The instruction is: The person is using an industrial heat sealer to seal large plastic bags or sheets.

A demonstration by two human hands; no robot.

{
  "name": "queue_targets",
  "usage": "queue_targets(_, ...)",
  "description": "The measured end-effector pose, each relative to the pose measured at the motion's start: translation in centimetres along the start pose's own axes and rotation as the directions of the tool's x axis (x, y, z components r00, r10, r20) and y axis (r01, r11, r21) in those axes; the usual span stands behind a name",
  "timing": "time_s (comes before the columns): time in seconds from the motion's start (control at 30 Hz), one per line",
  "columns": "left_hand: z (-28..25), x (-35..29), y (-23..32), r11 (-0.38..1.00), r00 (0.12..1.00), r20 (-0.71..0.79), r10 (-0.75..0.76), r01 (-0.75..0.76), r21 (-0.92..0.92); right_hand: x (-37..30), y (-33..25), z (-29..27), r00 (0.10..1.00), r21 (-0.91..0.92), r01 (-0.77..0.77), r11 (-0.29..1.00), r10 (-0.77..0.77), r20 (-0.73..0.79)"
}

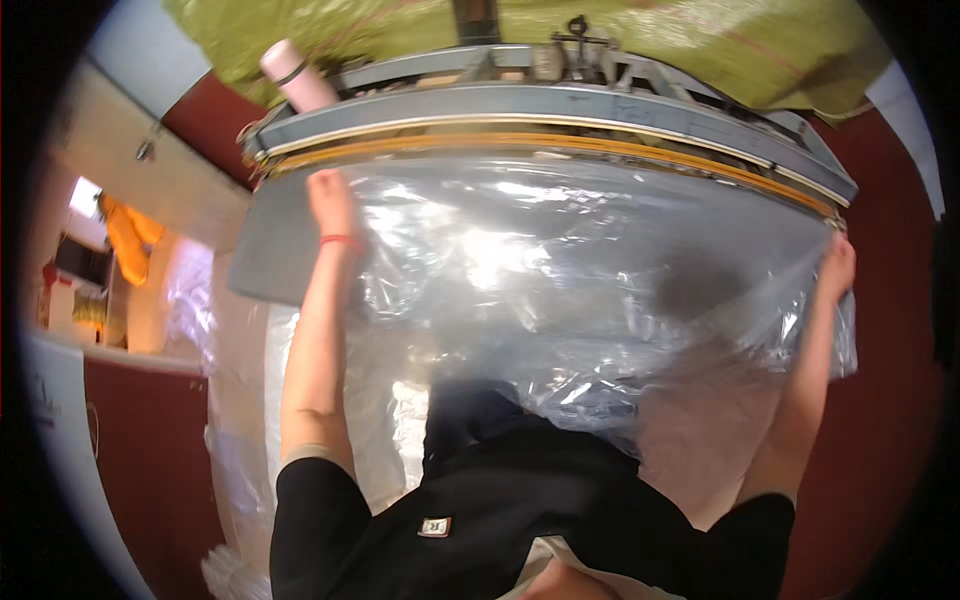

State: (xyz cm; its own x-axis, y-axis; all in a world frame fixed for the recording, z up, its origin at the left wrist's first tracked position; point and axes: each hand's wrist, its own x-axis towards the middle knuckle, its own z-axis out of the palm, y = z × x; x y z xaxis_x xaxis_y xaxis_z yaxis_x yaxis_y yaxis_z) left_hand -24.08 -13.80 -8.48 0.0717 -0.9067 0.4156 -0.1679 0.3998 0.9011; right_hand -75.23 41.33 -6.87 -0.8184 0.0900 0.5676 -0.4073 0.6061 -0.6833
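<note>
A wide sheet of clear plastic film [480,255] lies spread over a grey tabletop [275,235] and hangs down toward my body. My left hand [330,200], a red band at its wrist, is closed on the film near its far left corner. Out at the far right corner my right hand [838,268] grips the film's edge, its fingers curled in. Just beyond the film runs a long metal bar machine [540,103], like a heat sealer, with an orange strip [520,140] along its near side. The film's far edge lies close to that strip.
A pink cylinder with a dark band [298,78] stands at the machine's far left. Yellow-green woven sheeting [680,40] is behind the machine. More clear film [240,440] hangs and lies at the left, near a doorway. The floor [880,400] is dark red.
</note>
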Motion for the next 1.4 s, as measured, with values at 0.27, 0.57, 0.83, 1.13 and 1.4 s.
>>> queue_targets(0.27,3.4,5.6,-3.8,0.997,0.996,0.064,-0.069,0.071,-0.016,0.5,-0.5,11.3,0.993,0.374,-0.12,0.92,0.114,0.038)
queue_targets(0.57,1.8,7.3,-5.0,0.981,0.984,-0.065,-0.168,0.161,-0.107,0.0,-4.0,10.3,0.945,0.233,-0.262,0.936,0.298,-0.136)
queue_targets(0.83,3.4,6.5,-3.4,0.967,0.975,-0.056,-0.217,0.207,-0.147,1.3,-1.3,7.8,0.933,0.7,-0.241,0.673,0.359,-0.023)
queue_targets(1.13,-5.9,-1.3,8.0,0.977,0.93,0.362,0.071,0.008,-0.214,-5.2,10.5,-16.5,0.852,0.129,-0.074,0.989,0.129,-0.507)
queue_targets(1.4,-15.8,-18.3,-2.5,0.916,0.878,0.471,-0.084,-0.118,0.384,-19.1,8.0,-26.0,0.772,-0.107,-0.405,0.908,0.402,0.492)
